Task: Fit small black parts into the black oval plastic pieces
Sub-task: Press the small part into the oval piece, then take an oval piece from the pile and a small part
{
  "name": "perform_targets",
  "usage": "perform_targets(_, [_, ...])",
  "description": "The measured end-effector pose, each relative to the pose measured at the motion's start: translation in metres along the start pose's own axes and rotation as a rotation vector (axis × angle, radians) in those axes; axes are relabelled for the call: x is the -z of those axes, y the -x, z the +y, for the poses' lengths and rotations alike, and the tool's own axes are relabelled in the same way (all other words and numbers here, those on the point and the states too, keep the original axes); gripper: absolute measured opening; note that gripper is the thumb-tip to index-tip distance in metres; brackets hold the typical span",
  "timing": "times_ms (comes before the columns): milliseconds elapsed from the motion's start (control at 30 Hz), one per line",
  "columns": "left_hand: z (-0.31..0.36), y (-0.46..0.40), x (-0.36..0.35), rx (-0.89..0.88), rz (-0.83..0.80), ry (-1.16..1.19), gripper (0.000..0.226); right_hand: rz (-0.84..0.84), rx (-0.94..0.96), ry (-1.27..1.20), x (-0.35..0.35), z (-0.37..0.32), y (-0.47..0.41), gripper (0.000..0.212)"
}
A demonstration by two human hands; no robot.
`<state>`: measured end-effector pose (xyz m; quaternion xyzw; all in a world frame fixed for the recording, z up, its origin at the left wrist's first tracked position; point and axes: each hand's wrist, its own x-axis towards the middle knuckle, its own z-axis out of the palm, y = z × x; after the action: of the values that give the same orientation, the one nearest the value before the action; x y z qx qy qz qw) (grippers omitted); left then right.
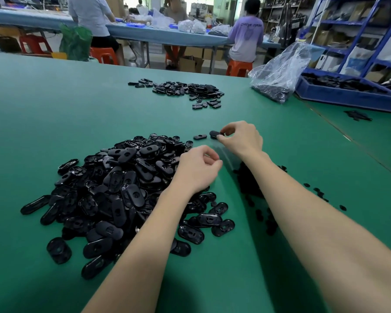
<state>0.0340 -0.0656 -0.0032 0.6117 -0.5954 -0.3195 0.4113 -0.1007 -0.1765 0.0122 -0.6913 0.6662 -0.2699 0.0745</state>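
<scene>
A big heap of black oval plastic pieces (122,190) lies on the green table (54,109) at front left. My right hand (242,138) pinches one black oval piece (215,133) by its end, just above the table beyond the heap. Another oval piece (200,137) lies flat just left of it. My left hand (199,168) hovers over the heap's right edge with fingers curled; nothing shows in it. Small black round parts (257,199) are scattered under and beside my right forearm.
A second pile of oval pieces (185,90) lies farther back. A clear plastic bag of black parts (278,75) and a blue tray (348,96) stand at the back right. People sit on orange stools at a blue table behind.
</scene>
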Motion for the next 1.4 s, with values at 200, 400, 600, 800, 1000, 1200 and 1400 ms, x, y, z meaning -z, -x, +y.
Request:
perform_targets(200, [-0.001,0.001,-0.001,-0.075,-0.056,-0.131,0.003,-0.058,-0.015,0.167,-0.020,0.002,-0.033,0.026])
perform_targets(400, [0.006,0.010,-0.006,-0.376,0.011,-0.566,0.025,-0.047,-0.005,0.286,-0.017,0.003,-0.042,0.030])
perform_targets(600, [-0.004,0.009,-0.014,-0.241,-0.214,-0.848,0.065,-0.110,0.180,0.139,-0.023,-0.019,-0.031,0.025])
perform_targets(800, [-0.009,0.007,-0.009,-0.118,-0.242,-0.917,0.076,-0.242,0.291,0.132,-0.028,-0.030,-0.018,0.038])
perform_targets(1000, [-0.009,0.006,-0.001,-0.042,-0.226,-0.945,0.081,-0.229,0.282,0.194,-0.025,-0.035,-0.012,0.026])
perform_targets(1200, [-0.009,0.007,-0.002,-0.043,-0.170,-0.945,0.083,-0.232,0.221,0.183,-0.010,-0.031,-0.002,0.023])
perform_targets(1400, [0.000,0.009,0.002,-0.134,-0.020,-0.760,0.062,-0.179,0.110,-0.019,0.030,-0.003,0.022,0.018])
